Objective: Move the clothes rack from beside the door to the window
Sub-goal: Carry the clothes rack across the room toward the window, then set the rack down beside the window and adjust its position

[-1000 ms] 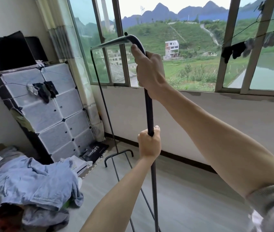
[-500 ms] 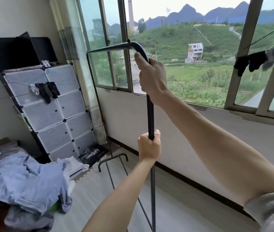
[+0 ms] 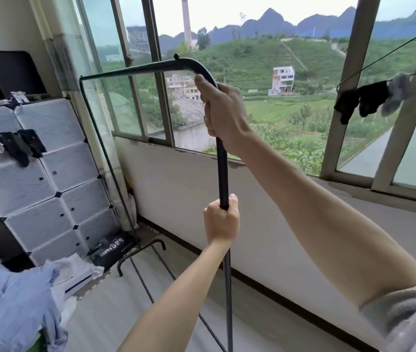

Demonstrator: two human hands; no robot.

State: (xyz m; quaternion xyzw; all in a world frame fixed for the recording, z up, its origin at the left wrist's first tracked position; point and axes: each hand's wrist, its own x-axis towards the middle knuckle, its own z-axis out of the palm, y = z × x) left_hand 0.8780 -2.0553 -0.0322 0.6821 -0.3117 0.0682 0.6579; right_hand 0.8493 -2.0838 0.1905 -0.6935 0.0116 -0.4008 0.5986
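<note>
The clothes rack [image 3: 222,174] is a bare black metal frame with a curved top corner. Its near upright runs down the middle of the view. My right hand [image 3: 223,115] grips that upright just under the bend. Lower on the same pole, my left hand [image 3: 220,221] is closed around it. The top bar reaches left to the thin far upright, whose curved foot [image 3: 142,252] rests on the floor close to the wall below the window [image 3: 162,138]. No clothes hang on the rack.
A white cube cabinet [image 3: 42,184] with dark socks clipped on a line stands at the left. A heap of blue clothes [image 3: 11,301] lies at lower left, a black bag [image 3: 111,248] by the cabinet. Socks [image 3: 364,100] hang on hangers at the right window.
The rack and both hands have come closer to the window wall and corner; the far foot now sits nearer the wall. Both grips on the pole are unchanged.
</note>
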